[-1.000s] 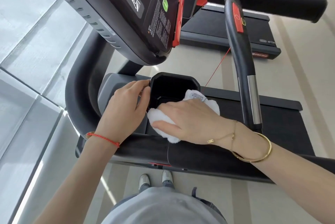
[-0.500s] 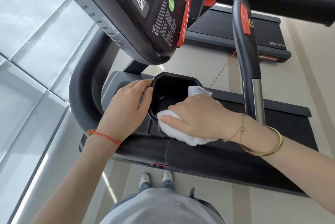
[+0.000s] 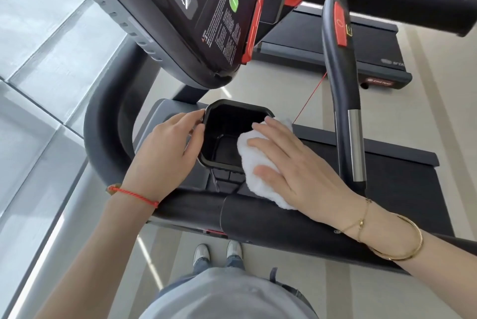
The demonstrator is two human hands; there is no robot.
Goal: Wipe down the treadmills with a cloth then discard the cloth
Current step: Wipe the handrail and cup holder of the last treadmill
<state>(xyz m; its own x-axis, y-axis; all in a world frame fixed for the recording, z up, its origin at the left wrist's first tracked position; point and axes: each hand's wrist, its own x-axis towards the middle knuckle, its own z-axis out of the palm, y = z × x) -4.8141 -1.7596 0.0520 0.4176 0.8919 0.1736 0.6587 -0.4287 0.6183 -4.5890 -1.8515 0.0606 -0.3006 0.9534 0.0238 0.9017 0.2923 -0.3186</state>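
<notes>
Compared with a second ago, the right hand point(image 3: 296, 164) has slid the white cloth point(image 3: 260, 171) off the ledge in front of the cup holder point(image 3: 232, 117) and up against the holder's right rim, so part of the cloth now hangs over the edge into the black well; its fingers point(image 3: 265, 143) lie straight and slightly spread, pressing flat on the cloth rather than pinching it. The left hand point(image 3: 167, 148) has stayed on the holder's left rim, fingers loosely curled against it, seemingly bracing it. That suggests the wiping of this treadmill's tray is partly done and is moving into or around the cup holder, with discarding the cloth a long way off. On the console point(image 3: 206, 9) there is a green button, a red-ringed button, a running-figure icon and a block of fine print too small to read; the far treadmill point(image 3: 361, 42) carries a red badge and grey lettering, both blurred beyond reading
</notes>
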